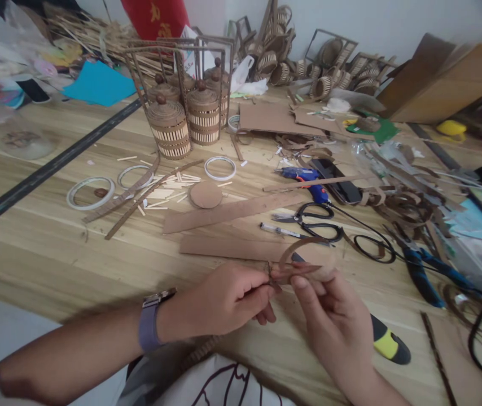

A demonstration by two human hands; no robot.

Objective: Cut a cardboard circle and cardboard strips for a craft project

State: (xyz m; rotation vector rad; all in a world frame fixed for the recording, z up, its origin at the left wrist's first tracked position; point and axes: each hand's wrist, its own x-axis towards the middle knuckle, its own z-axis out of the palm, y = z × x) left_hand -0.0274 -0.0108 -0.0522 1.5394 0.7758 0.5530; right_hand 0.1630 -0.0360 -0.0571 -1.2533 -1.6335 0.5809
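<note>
A thin brown strip, curled into a loop, is held between my two hands near the table's front. My left hand, with a watch on its wrist, pinches the strip's left end. My right hand grips the strip's right part between thumb and fingers. Beyond them lie two flat cardboard strips, a pen and black-handled scissors. A yellow and black handle shows beside my right hand. The exact ends of the strip are blurred by my fingertips.
Lidded woven baskets in frames stand at the back left. Small wooden sticks, tape rings and a cardboard disc lie mid-table. A blue glue gun, a phone and pliers are to the right.
</note>
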